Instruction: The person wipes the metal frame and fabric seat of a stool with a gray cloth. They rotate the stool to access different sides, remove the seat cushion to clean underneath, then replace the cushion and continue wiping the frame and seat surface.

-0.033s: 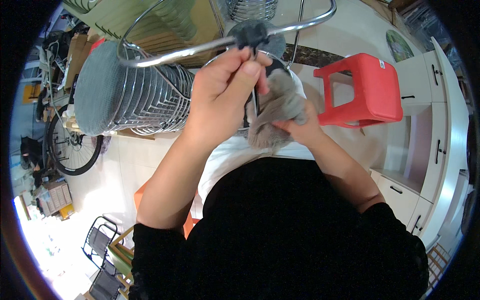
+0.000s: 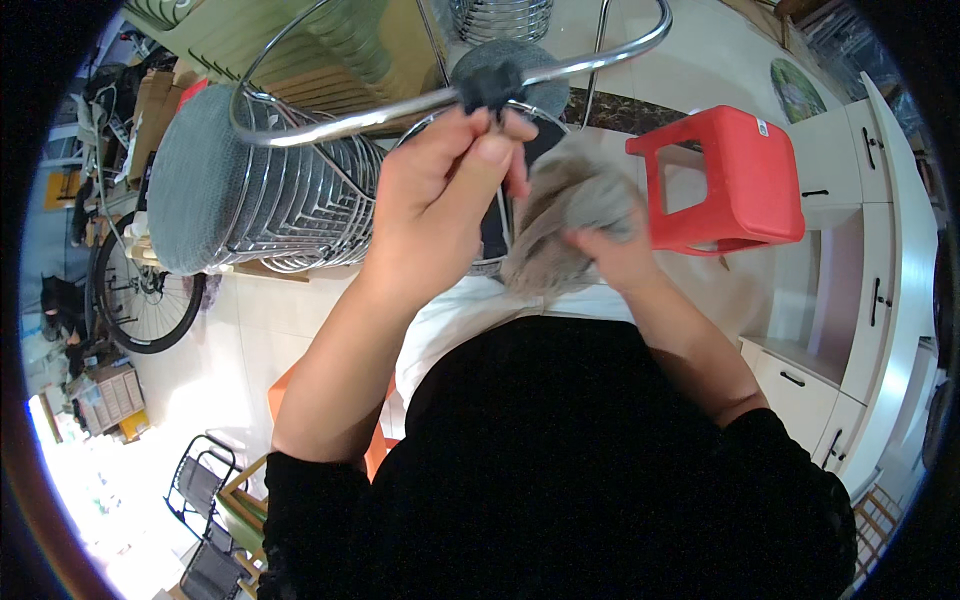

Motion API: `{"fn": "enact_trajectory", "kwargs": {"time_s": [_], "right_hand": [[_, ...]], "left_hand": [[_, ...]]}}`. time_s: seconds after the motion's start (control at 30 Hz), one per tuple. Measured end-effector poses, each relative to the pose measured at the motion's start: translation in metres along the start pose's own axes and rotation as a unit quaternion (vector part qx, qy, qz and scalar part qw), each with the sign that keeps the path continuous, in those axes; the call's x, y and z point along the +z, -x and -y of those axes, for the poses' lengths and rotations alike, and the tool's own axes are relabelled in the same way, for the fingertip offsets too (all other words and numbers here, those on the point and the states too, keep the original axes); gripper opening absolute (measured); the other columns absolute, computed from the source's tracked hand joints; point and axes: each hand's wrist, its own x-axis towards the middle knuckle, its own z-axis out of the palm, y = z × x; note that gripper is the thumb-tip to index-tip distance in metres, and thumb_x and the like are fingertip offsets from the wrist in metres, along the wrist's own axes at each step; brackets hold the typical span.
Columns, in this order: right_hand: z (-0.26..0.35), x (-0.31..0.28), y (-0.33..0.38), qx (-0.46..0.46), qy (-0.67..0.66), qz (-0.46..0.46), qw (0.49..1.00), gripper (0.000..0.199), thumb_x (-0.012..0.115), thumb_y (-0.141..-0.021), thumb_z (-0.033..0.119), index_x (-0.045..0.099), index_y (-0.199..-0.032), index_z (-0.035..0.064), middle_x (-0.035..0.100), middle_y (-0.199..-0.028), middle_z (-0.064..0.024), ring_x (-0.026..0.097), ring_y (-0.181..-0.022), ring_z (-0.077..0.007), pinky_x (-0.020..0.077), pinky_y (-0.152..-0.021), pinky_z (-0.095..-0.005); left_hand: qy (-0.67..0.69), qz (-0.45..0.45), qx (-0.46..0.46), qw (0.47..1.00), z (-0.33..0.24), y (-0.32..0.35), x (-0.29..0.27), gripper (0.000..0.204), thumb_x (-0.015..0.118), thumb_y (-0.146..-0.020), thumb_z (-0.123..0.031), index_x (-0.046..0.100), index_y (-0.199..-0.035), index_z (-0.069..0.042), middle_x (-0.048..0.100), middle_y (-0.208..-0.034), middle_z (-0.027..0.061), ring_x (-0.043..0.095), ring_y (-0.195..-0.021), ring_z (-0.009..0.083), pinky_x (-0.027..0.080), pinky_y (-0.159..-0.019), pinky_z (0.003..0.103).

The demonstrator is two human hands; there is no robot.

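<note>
A chrome tube frame (image 2: 375,118) curves across the upper middle, with a black joint piece (image 2: 490,88) on its bar. My left hand (image 2: 425,215) is closed around a thin chrome rod of this frame just below the black piece. In my right hand (image 2: 620,258) a grey-brown fuzzy cloth (image 2: 560,225) is bunched up, its edges smeared by motion. Between my hands, above my lap, a dark flat panel (image 2: 493,235) with a chrome rim shows partly; the left hand and the cloth cover much of it.
To the left lies a stack of chrome-legged stools (image 2: 290,190) with grey round seats. A red plastic stool (image 2: 745,180) stands on the right, before white cabinets (image 2: 830,150). A bicycle wheel (image 2: 150,285) is at far left; folding chairs (image 2: 200,490) are at lower left.
My right hand and the cloth have moved slightly to the right, and the cloth has spread over more of the space beside the frame. My left hand and the black joint have shifted slightly left.
</note>
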Motion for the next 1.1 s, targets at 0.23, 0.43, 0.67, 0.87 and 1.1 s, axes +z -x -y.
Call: {"fn": "enact_trajectory", "kwargs": {"time_s": [0.23,0.43,0.67,0.87,1.1], "right_hand": [[0.057,-0.089,-0.018,-0.058,-0.161,-0.198,0.965,0.033,0.059,-0.09,0.004,0.056,-0.123,0.0021,0.062,-0.117,-0.0094,0.058,-0.111,-0.0225,0.048,-0.095,-0.0382],[0.042,-0.09,-0.016,-0.102,-0.047,-0.182,0.977,0.035,0.064,-0.088,0.007,0.057,-0.121,0.0006,0.062,-0.116,-0.0074,0.057,-0.11,-0.0193,0.0449,-0.097,-0.0348],[0.063,-0.036,-0.056,-0.157,-0.107,-0.183,0.965,0.042,0.064,-0.09,0.009,0.05,-0.129,0.0027,0.059,-0.12,-0.0071,0.056,-0.111,-0.0207,0.0439,-0.099,-0.0373],[0.034,-0.022,-0.069,0.001,0.009,-0.112,0.994,0.053,0.078,-0.079,0.015,0.054,-0.122,-0.0027,0.065,-0.112,-0.0085,0.062,-0.102,-0.0173,0.0476,-0.092,-0.0325],[0.06,-0.032,-0.059,-0.015,-0.186,-0.078,0.979,0.049,0.073,-0.077,0.006,0.054,-0.123,0.0014,0.064,-0.113,-0.0096,0.061,-0.106,-0.0198,0.0475,-0.095,-0.0372]], "left_hand": [[0.015,-0.012,0.04,0.999,0.007,0.016,-0.018,0.029,0.045,-0.102,-0.019,0.058,-0.113,0.006,0.059,-0.082,0.0098,0.06,-0.072,0.0182,0.048,-0.067,0.03],[0.149,-0.042,0.057,0.986,0.011,0.019,-0.026,0.026,0.048,-0.1,-0.012,0.059,-0.109,0.01,0.061,-0.085,0.0136,0.055,-0.07,0.0155,0.047,-0.063,0.029],[0.15,0.001,0.065,0.987,0.018,0.042,-0.054,0.024,0.051,-0.1,-0.023,0.061,-0.116,-0.008,0.057,-0.081,0.012,0.049,-0.068,0.018,0.042,-0.058,0.031],[0.225,-0.04,0.078,0.97,0.02,0.041,-0.049,0.03,0.054,-0.098,-0.026,0.061,-0.113,-0.001,0.049,-0.072,0.0074,0.039,-0.06,0.0136,0.029,-0.054,0.028],[0.238,-0.085,0.092,0.963,0.021,0.041,-0.068,0.042,0.052,-0.099,-0.03,0.055,-0.12,0.006,0.045,-0.067,0.0005,0.034,-0.056,0.0081,0.026,-0.051,0.026]]}}
